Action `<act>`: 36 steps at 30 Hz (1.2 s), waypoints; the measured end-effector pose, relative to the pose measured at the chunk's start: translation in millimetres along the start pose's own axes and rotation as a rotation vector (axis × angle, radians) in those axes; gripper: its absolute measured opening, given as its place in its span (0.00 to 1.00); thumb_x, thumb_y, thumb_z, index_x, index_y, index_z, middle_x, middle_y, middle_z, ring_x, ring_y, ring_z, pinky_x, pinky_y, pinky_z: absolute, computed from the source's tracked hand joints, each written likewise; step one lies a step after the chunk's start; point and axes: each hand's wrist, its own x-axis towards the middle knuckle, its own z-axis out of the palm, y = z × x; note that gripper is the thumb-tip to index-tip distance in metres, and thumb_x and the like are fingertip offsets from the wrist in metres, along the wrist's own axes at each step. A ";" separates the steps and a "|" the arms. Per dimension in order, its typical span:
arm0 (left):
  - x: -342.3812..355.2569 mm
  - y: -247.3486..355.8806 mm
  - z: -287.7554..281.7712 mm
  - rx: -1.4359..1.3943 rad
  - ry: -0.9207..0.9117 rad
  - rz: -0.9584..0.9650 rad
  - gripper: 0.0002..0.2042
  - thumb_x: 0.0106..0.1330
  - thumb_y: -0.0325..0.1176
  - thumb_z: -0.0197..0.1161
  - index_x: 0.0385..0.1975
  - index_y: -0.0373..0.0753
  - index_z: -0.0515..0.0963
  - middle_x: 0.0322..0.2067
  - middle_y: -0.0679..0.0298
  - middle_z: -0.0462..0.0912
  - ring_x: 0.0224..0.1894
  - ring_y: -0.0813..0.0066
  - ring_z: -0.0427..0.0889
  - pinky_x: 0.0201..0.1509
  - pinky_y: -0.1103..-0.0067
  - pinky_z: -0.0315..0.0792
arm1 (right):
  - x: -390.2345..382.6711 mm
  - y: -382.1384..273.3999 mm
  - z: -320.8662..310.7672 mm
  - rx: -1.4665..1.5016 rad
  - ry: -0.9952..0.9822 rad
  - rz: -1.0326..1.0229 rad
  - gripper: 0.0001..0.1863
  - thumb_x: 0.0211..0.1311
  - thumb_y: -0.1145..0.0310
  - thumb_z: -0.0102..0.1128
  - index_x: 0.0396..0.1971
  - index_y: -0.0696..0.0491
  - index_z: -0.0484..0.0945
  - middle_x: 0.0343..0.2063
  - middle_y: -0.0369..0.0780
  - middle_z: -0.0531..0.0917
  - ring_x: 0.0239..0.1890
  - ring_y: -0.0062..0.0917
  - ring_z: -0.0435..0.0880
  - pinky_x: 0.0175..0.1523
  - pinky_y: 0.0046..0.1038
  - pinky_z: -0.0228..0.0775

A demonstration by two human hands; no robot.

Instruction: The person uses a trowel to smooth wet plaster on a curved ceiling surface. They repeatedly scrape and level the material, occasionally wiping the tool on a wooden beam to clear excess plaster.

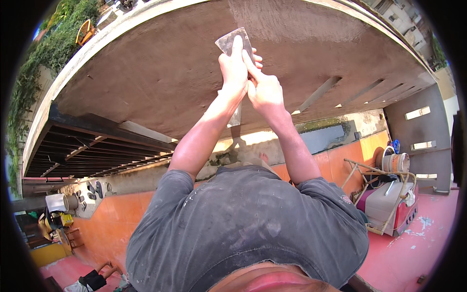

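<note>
My left hand is closed around a flat, dark grey scraper blade, its thumb laid along the near face and its fingertips showing past the right edge. My right hand meets it from below, with the index finger stretched onto the blade and the other fingers curled. Any handle is hidden by the hands. Both arms reach up over a brown plastered wall; whether the blade touches the plaster I cannot tell. A lighter, rougher patch of plaster lies to the right of the blade.
Slanted slots pierce the wall's lower part. A dark slatted frame is at the left. Orange tiles cover the floor behind. A metal-framed cart and a bucket stand at the right. Another person's legs show at lower left.
</note>
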 end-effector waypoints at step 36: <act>-4.7 25.7 5.5 0.005 0.031 -0.047 0.26 0.76 0.52 0.56 0.30 0.29 0.81 0.21 0.54 0.84 0.19 0.71 0.82 0.24 0.76 0.78 | 11.3 -14.2 -10.1 0.081 -0.022 -0.055 0.41 0.65 0.77 0.56 0.74 0.27 0.61 0.27 0.54 0.80 0.25 0.38 0.82 0.41 0.30 0.76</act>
